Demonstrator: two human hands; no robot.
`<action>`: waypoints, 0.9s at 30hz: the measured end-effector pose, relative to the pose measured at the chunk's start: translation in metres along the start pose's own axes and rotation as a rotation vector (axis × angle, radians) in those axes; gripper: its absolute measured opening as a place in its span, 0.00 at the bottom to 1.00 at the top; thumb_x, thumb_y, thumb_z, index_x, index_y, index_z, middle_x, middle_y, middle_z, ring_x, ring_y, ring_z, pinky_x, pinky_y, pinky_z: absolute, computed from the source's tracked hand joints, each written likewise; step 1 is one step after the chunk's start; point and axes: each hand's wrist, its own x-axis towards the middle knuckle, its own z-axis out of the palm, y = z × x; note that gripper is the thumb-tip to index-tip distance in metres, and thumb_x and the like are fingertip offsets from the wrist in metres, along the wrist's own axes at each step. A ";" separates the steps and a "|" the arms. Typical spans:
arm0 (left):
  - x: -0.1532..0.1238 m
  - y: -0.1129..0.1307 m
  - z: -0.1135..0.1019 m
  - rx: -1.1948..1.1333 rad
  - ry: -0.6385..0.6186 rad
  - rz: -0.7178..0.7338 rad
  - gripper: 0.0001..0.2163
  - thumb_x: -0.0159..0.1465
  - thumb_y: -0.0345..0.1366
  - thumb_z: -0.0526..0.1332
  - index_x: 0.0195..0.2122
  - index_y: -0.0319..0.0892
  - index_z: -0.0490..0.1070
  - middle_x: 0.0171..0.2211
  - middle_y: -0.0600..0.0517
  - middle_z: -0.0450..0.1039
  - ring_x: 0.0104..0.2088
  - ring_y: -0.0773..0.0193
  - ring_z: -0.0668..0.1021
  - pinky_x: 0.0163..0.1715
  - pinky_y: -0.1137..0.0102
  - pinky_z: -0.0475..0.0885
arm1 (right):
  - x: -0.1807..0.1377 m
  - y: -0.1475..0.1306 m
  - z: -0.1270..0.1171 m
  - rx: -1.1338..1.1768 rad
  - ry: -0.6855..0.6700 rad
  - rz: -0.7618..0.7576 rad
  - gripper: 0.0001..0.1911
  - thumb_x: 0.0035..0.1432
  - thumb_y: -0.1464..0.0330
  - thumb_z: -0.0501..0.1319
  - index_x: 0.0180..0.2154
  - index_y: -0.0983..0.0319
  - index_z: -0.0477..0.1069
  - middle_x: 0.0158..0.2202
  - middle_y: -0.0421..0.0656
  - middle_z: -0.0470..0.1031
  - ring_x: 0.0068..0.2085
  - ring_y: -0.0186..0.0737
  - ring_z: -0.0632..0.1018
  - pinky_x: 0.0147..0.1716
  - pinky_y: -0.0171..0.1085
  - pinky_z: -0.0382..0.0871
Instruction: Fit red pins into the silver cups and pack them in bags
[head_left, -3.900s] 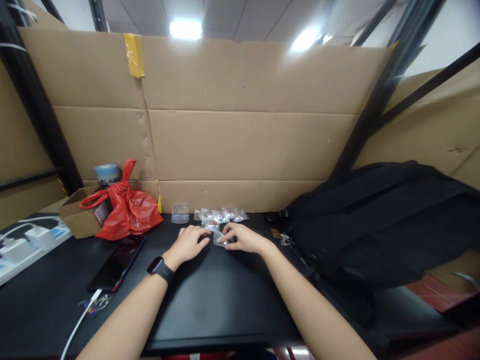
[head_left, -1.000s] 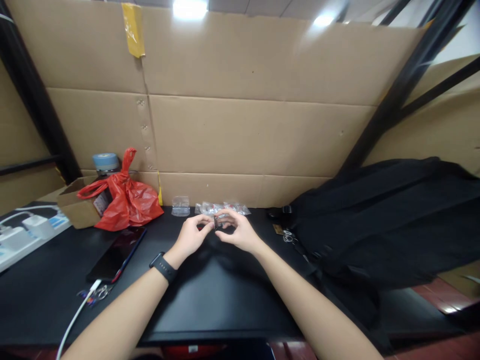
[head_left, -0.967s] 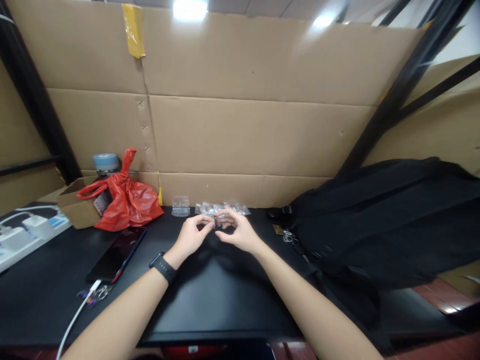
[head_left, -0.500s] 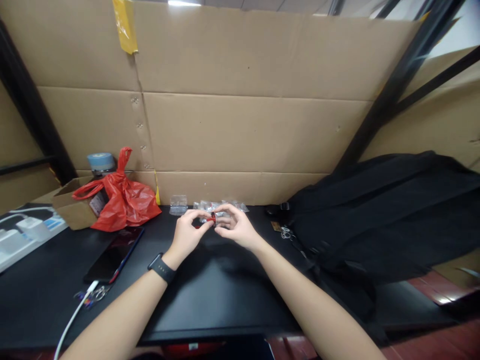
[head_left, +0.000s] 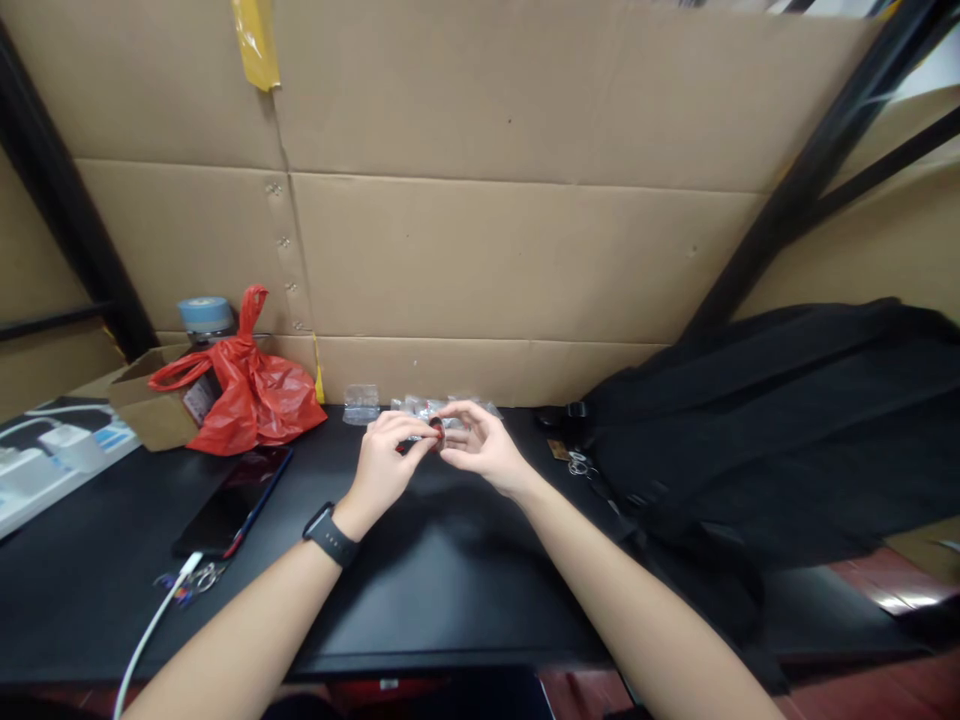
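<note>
Over the middle of the black table, my right hand (head_left: 489,452) holds a small round dark ring-like piece (head_left: 437,424) between thumb and fingertips. From the other side, my left hand (head_left: 385,458) has its thumb and index finger pinched together at the ring's opening. A bit of red shows at those left fingertips; its kind is too small to make out. Several clear plastic packets (head_left: 409,405) lie just behind the hands, partly covered by them. A dark watch (head_left: 331,534) is strapped round my left wrist.
On the left are a phone (head_left: 234,502) with a white cable, keys (head_left: 202,578), a red plastic bag (head_left: 259,395), a cardboard box (head_left: 154,412) and a power strip (head_left: 112,445). A black backpack (head_left: 780,430) fills the right. Behind stands a cardboard wall (head_left: 480,260).
The ring has turned so its opening shows more, and my left fingertips have come closer into it. Both hands appear slightly further right as the view has tipped down a little.
</note>
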 end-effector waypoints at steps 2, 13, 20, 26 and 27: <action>0.000 0.001 0.000 -0.006 -0.006 -0.006 0.03 0.63 0.32 0.66 0.34 0.46 0.79 0.36 0.53 0.81 0.42 0.59 0.78 0.47 0.62 0.70 | 0.000 -0.001 0.000 0.003 -0.004 -0.003 0.27 0.44 0.67 0.75 0.45 0.56 0.69 0.51 0.43 0.69 0.44 0.38 0.78 0.52 0.45 0.73; -0.003 0.007 -0.003 0.241 -0.027 0.043 0.08 0.65 0.33 0.63 0.45 0.46 0.73 0.41 0.51 0.80 0.45 0.57 0.77 0.48 0.63 0.65 | -0.001 -0.005 0.002 0.024 -0.013 -0.007 0.28 0.43 0.66 0.76 0.45 0.56 0.68 0.51 0.44 0.69 0.45 0.41 0.80 0.51 0.46 0.74; 0.001 0.007 -0.011 0.342 -0.135 0.183 0.07 0.68 0.32 0.59 0.43 0.47 0.75 0.40 0.51 0.80 0.44 0.60 0.76 0.46 0.63 0.60 | -0.001 -0.005 0.002 0.021 -0.006 -0.012 0.28 0.43 0.68 0.76 0.45 0.56 0.69 0.50 0.43 0.71 0.42 0.38 0.80 0.46 0.42 0.77; 0.001 0.007 -0.013 0.335 -0.150 0.233 0.06 0.68 0.31 0.59 0.43 0.47 0.74 0.40 0.52 0.80 0.44 0.61 0.77 0.44 0.64 0.59 | -0.002 -0.005 0.003 -0.008 0.036 -0.004 0.28 0.43 0.67 0.76 0.46 0.57 0.69 0.49 0.46 0.75 0.45 0.41 0.80 0.49 0.45 0.76; 0.001 0.007 -0.012 0.320 -0.134 0.208 0.05 0.67 0.31 0.60 0.42 0.46 0.74 0.40 0.53 0.80 0.44 0.61 0.77 0.44 0.64 0.59 | -0.002 -0.006 0.003 -0.005 0.034 -0.004 0.28 0.43 0.67 0.76 0.46 0.57 0.69 0.49 0.46 0.75 0.45 0.42 0.80 0.50 0.45 0.75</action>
